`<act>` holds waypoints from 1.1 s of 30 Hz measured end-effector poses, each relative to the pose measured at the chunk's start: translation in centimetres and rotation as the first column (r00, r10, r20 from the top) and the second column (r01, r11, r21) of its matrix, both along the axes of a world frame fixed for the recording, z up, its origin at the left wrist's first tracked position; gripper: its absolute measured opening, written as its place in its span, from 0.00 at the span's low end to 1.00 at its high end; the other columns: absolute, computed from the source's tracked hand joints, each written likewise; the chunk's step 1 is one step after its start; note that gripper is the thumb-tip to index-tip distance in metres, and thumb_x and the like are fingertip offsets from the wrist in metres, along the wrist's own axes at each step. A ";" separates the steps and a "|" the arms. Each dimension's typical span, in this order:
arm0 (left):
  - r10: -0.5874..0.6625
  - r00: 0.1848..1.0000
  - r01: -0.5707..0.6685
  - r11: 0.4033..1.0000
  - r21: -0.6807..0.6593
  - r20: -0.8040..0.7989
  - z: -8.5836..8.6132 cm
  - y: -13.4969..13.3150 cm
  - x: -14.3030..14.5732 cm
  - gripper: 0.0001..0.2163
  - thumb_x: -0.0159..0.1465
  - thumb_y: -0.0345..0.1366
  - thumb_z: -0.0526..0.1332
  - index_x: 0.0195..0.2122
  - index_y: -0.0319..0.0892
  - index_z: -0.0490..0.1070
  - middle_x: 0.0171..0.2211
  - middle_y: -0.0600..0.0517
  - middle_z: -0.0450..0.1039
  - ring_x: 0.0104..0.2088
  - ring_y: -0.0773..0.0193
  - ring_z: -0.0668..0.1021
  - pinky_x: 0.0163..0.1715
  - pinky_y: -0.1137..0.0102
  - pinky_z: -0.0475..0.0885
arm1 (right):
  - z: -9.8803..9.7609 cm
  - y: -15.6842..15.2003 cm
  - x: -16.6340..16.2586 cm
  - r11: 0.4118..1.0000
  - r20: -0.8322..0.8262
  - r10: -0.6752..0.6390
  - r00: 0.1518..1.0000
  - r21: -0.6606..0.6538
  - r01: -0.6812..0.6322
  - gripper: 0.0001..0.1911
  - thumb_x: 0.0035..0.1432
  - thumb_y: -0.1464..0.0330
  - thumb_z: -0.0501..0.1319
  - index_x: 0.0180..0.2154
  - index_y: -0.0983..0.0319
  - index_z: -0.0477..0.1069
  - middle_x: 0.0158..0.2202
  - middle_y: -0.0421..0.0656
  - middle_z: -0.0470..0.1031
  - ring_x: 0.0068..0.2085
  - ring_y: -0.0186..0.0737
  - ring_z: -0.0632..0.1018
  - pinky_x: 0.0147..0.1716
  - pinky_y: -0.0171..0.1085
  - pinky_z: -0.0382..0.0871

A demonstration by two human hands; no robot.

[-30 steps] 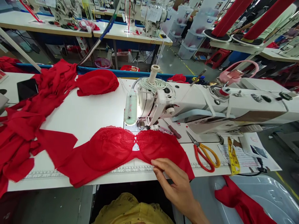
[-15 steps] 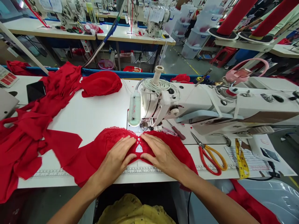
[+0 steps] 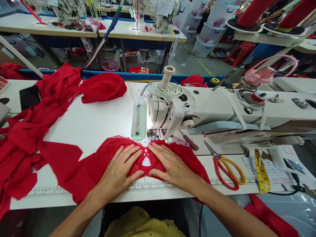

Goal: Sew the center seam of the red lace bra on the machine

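Red lace bra piece (image 3: pixel 103 161) flat on table (image 3: pixel 98 121), centre gap at 6 o'clock of sewing machine (image 3: pixel 168 112) needle. Half second ago slightly lower; now nudged toward presser foot. Left hand (image 3: pixel 120 168), right hand (image 3: pixel 170 166): fingers spread, palms pressing cups, gripping nothing. Scissors (image 3: pixel 227 168) at 3 o'clock.

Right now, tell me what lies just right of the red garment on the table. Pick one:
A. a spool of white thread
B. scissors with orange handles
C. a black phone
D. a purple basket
B: the scissors lie on the table just right of the garment, which both hands, left and right, press flat.
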State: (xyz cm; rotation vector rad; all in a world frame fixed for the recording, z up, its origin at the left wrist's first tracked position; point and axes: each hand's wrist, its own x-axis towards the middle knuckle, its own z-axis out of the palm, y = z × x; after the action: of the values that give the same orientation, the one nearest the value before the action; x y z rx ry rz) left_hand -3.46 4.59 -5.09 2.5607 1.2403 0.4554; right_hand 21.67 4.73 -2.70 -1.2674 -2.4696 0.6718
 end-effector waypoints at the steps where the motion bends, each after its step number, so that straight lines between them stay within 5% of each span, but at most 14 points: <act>1: 0.008 1.000 -0.008 1.000 -0.003 0.004 -0.1 0.0 0.0 0.27 0.72 0.49 0.56 0.69 0.46 0.56 0.66 0.47 0.63 0.66 0.53 0.65 0.68 0.49 0.57 | 0.0 0.0 0.0 1.000 -0.003 -0.001 1.000 -0.007 0.001 0.43 0.65 0.57 0.64 0.72 0.60 0.47 0.70 0.52 0.58 0.70 0.51 0.59 0.69 0.53 0.57; 33: 0.001 1.000 0.000 1.000 -0.030 0.004 0.5 0.2 0.2 0.27 0.72 0.47 0.56 0.69 0.46 0.56 0.65 0.45 0.65 0.65 0.51 0.67 0.68 0.48 0.58 | -0.1 0.0 -0.1 0.999 -0.022 -0.006 1.000 0.049 0.007 0.42 0.63 0.57 0.66 0.71 0.62 0.51 0.68 0.55 0.61 0.69 0.51 0.61 0.67 0.54 0.61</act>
State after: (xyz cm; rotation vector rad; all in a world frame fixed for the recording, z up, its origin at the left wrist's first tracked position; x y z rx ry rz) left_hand -3.29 4.77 -4.63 2.5337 1.2371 0.4389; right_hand 21.61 4.69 -2.80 -1.2434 -2.4475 0.6164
